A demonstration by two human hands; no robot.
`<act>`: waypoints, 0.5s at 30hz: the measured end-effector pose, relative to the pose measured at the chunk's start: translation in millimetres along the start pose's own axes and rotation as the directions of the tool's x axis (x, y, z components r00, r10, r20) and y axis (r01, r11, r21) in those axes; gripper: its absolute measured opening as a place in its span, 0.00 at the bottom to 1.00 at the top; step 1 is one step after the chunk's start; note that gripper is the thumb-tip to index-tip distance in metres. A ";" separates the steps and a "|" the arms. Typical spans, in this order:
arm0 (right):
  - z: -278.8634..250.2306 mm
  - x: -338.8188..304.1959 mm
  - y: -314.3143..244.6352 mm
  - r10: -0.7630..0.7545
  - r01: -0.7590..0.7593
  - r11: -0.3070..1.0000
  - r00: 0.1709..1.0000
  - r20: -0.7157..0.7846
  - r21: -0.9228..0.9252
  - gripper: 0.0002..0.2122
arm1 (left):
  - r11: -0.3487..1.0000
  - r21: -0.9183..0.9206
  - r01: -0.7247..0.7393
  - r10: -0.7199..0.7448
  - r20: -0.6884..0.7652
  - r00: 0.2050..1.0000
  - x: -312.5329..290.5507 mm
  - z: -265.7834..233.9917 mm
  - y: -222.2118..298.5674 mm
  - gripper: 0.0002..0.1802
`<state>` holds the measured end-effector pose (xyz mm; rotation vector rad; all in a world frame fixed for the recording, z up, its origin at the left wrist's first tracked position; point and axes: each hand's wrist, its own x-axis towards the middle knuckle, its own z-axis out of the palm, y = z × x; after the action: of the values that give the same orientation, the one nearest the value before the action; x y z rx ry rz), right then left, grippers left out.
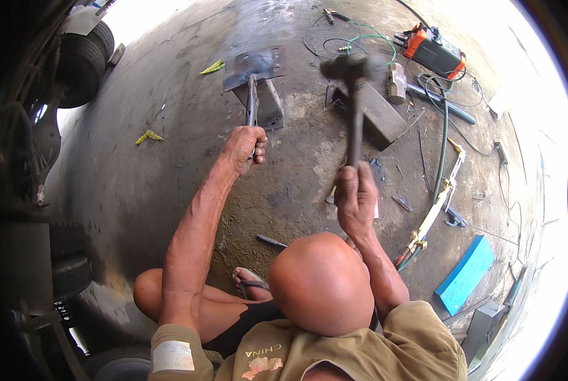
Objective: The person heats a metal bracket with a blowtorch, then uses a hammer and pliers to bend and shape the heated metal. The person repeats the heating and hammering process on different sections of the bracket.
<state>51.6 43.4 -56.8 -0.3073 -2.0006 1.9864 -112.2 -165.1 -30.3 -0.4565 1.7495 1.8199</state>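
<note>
My left hand point(249, 147) is closed around the handles of metal pliers point(251, 105), which reach forward to the near edge of a dark flat metal plate point(249, 67). Under the plate stands an angled steel piece point(270, 108). Raised at the right, my right hand point(356, 193) grips the handle of a hammer point(355, 120); the hammer's head is blurred and hangs in view over a steel channel piece point(378, 117). I cannot tell whether the plate is fixed to the piece under it.
A sledgehammer point(397, 84) lies right of the channel. Beyond it stands an orange and black welding machine point(434, 51) with cables. A cutting torch point(443, 190) and blue block point(465, 274) lie at the right. Tyres point(81, 66) line the left. A punch-like rod point(270, 241) is near my foot.
</note>
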 end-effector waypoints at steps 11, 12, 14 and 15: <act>63.4 42.6 119.5 -0.313 0.304 0.909 0.950 0.015 -0.286 0.17 | 0.998 0.070 -0.009 0.012 -0.043 0.999 1.2 12.2 -27.0 0.06; 67.8 25.3 147.9 0.161 -0.066 0.909 0.967 0.199 -0.412 0.18 | 0.996 0.086 -0.022 0.026 -0.050 0.998 4.2 9.3 -36.1 0.08; 92.9 22.7 134.8 0.404 -0.257 0.837 0.886 0.229 -0.484 0.19 | 0.808 0.586 -0.065 0.179 -0.140 0.974 -5.8 20.4 -73.5 0.13; 93.9 28.1 124.2 0.353 -0.215 0.866 0.903 0.246 -0.452 0.20 | 0.780 0.623 -0.066 0.136 -0.065 0.988 -14.1 20.3 -77.0 0.23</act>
<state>-16.0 -31.7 -178.5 -0.4210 -2.7411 1.8448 -51.4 -148.7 -81.0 -0.1869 2.3472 1.1766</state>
